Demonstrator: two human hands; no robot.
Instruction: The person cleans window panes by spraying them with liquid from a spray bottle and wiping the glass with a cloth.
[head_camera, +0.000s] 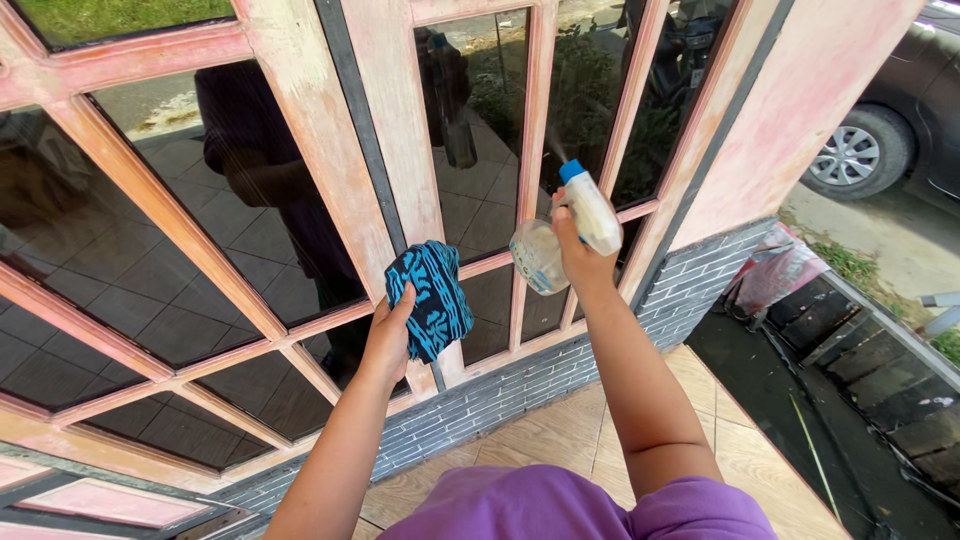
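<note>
My left hand (387, 335) grips a folded blue and black patterned cloth (430, 296) and holds it against the pink wooden frame (315, 130) of a dark glass window. My right hand (582, 255) is closed around a clear spray bottle (545, 255) with a white head and blue nozzle (585, 200). The nozzle points at the narrow glass pane (580, 100) just in front of it. The panes reflect a person and a tiled floor.
A grey brick ledge (500, 395) runs under the window. Tan floor tiles (560, 430) lie below my arms. At the right are a pink pillar (800, 100), a dark drain channel (860, 390), a crumpled plastic bag (770, 270) and a parked car (900, 120).
</note>
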